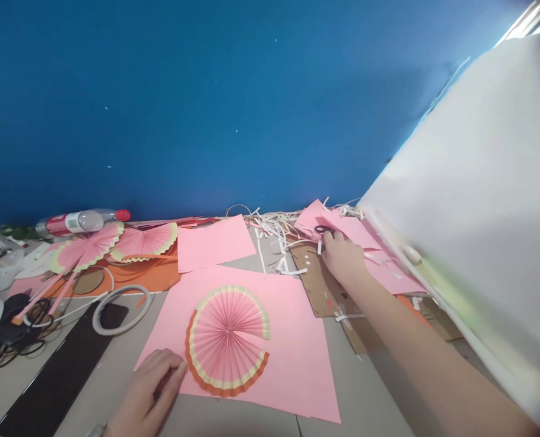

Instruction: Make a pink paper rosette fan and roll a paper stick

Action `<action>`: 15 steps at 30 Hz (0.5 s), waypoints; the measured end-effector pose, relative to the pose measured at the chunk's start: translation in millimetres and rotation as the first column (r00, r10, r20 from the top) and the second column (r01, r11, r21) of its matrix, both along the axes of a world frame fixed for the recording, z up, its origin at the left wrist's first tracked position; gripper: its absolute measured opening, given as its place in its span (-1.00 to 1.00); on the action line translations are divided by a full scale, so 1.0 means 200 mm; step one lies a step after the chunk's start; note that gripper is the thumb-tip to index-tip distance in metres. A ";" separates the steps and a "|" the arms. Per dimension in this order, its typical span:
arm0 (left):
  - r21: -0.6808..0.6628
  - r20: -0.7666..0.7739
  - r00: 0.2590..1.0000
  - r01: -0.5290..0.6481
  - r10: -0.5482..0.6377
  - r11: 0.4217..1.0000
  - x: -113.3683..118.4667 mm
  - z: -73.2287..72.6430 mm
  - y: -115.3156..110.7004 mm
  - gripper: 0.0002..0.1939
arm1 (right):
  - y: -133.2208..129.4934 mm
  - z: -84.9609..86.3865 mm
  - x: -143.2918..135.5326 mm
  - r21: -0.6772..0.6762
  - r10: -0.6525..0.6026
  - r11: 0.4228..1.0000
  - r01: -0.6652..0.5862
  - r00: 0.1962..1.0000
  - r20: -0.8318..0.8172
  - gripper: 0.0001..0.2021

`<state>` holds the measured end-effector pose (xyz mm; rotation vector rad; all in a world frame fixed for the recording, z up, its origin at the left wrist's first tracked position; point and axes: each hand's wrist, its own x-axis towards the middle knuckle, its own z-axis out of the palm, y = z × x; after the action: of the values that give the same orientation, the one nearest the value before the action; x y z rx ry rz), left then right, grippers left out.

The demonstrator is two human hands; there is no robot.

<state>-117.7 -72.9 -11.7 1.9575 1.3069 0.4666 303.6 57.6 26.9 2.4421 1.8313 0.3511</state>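
Observation:
A round pleated paper fan, pink with a pale yellow band and a partial orange rim, lies on a large pink sheet. A wedge-shaped gap opens on its right side. Beside its left edge rests my left hand, fingers curled in toward the thumb, with nothing visible in them. My right hand reaches to the back right. Its fingertips are closed at the black handle of what look like scissors, over crumpled pink paper; the blades are hidden.
White paper strips are heaped against the blue wall. Brown cardboard lies under my right arm. To the left are tape rolls, a black glossy slab, folded fans and a plastic bottle. A white panel slants at right.

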 end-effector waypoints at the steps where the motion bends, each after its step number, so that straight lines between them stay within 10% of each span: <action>1: -0.001 -0.001 1.000 -0.001 0.001 1.000 0.00 0.00 0.00 -0.80 | 0.00 0.01 0.02 0.007 -0.008 1.000 0.008 1.000 -0.010 -0.72; 15: 0.008 -0.011 1.000 0.002 -0.002 1.000 -0.01 0.00 0.00 -0.82 | 0.03 0.13 0.40 0.027 -0.099 0.992 0.120 0.909 -0.404 -0.73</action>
<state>-119.3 -72.7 -12.3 1.9705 1.3117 0.4620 383.3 64.0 52.0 2.8047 1.8226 -0.1282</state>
